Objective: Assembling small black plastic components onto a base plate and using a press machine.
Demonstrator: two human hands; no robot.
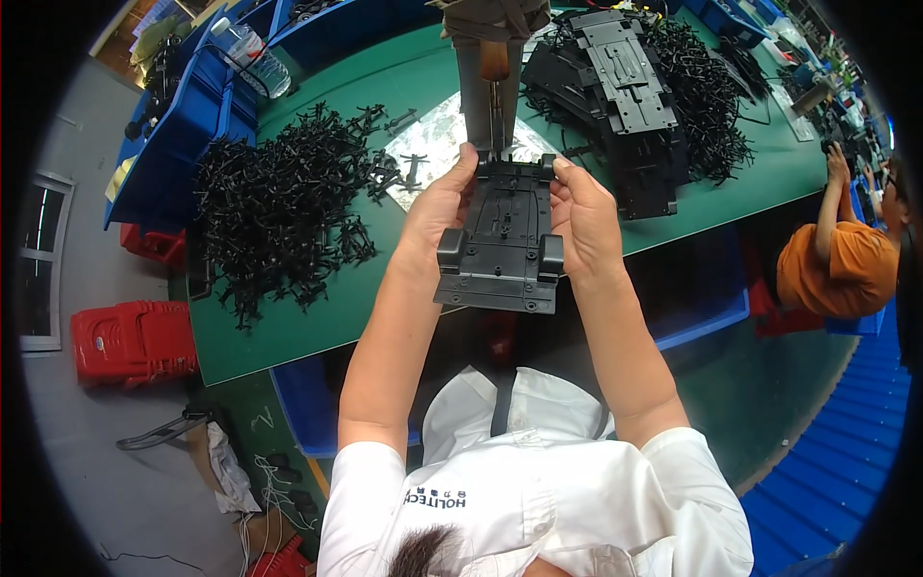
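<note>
A black plastic toy-car chassis (500,252) is held level between my two hands, above the near edge of the green table. My left hand (444,204) grips its left side, thumb up by the far left corner. On the opposite side my right hand (586,212) does the same, thumb at the far right corner. The chassis's far end is right below a hanging upright tool (494,106) with a thin shaft; whether they touch cannot be told. Under the tool lies a shiny, pale sheet (437,135). My fingers beneath the chassis are hidden.
Heaped small black plastic parts (288,207) cover the table's left side. Stacked chassis plates (625,82) stand at the back right beside another heap (702,106). A blue bin (183,144) and water bottle (255,58) are far left. A person in orange (836,269) works at right.
</note>
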